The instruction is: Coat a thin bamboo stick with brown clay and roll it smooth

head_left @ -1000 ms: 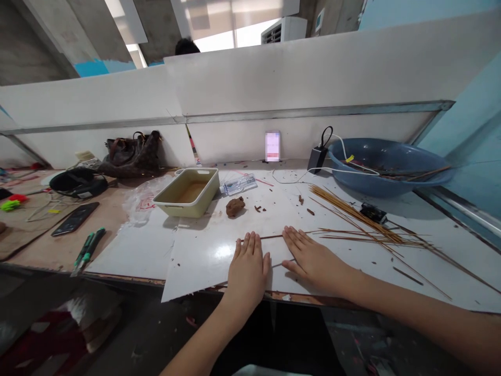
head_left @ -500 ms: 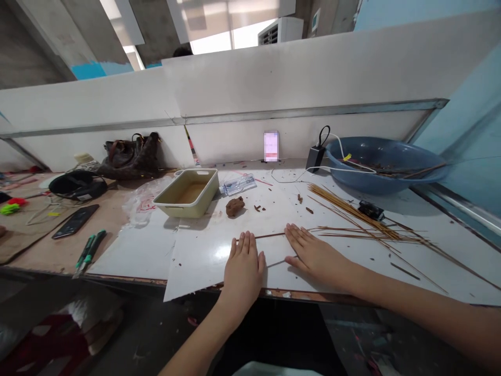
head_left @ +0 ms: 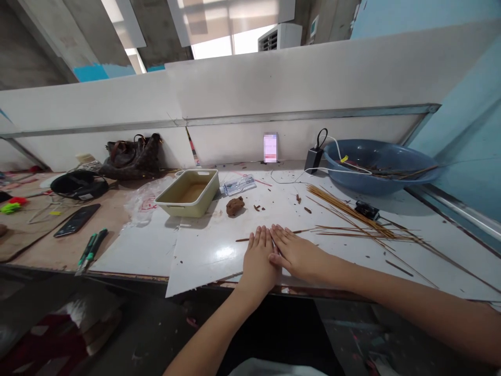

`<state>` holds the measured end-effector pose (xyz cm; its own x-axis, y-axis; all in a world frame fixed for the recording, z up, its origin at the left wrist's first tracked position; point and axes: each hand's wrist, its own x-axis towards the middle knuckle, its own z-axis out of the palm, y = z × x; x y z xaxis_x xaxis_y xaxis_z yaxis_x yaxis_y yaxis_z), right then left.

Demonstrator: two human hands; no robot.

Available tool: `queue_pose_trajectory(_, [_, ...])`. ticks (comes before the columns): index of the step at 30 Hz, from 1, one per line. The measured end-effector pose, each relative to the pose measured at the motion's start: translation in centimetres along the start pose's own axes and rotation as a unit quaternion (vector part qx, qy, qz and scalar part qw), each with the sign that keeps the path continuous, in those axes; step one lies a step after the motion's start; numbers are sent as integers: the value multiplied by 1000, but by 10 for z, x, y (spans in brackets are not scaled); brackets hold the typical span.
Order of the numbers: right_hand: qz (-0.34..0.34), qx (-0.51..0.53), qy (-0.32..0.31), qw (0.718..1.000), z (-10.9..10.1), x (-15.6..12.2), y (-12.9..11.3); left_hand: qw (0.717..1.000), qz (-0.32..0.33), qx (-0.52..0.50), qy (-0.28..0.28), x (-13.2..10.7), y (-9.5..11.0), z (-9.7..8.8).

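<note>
Leftmost, a pair of green-handled craft knives [head_left: 91,247] lies on the wooden bench [head_left: 111,219], followed by a cream plastic tray [head_left: 188,208] and a lump of brown clay [head_left: 235,206] on a white board [head_left: 207,250]. The left hand [head_left: 258,258] and right hand [head_left: 297,256] lie flat, fingers together, touching side by side, pressing on a thin brown stick [head_left: 243,240] that shows at both sides. Flat, even pressure from both palms suits so thin a stick. The board's front edge [head_left: 203,286] runs just below the hands, leaving little room toward the body; more board lies leftward. Rightward, loose sticks [head_left: 364,224] fan toward a blue basin [head_left: 376,188].
</note>
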<state>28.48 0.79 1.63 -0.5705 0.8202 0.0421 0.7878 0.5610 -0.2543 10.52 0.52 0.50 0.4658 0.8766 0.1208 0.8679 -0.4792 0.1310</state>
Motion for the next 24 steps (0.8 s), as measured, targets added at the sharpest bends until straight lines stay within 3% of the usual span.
queue_pose_trajectory(3, [2, -17, 7, 1000, 8, -1, 0, 1000, -25, 7, 13, -3, 1, 9])
queue_pose_trajectory(8, [-29, -46, 42, 998, 20, -23, 1, 999, -3, 15, 39, -26, -1, 10])
queue_pose_trajectory(16, [-31, -51, 65, 996, 19, -5, 21, 999, -29, 11, -11, -1, -9, -10])
queue_pose_trajectory(22, [-30, -55, 64, 996, 33, -47, 6, 999, -10, 14, 29, -47, -7, 2])
queue_pose_trajectory(24, [-20, -55, 62, 996, 34, -51, 3, 999, -9, 15, 35, -52, -8, 2])
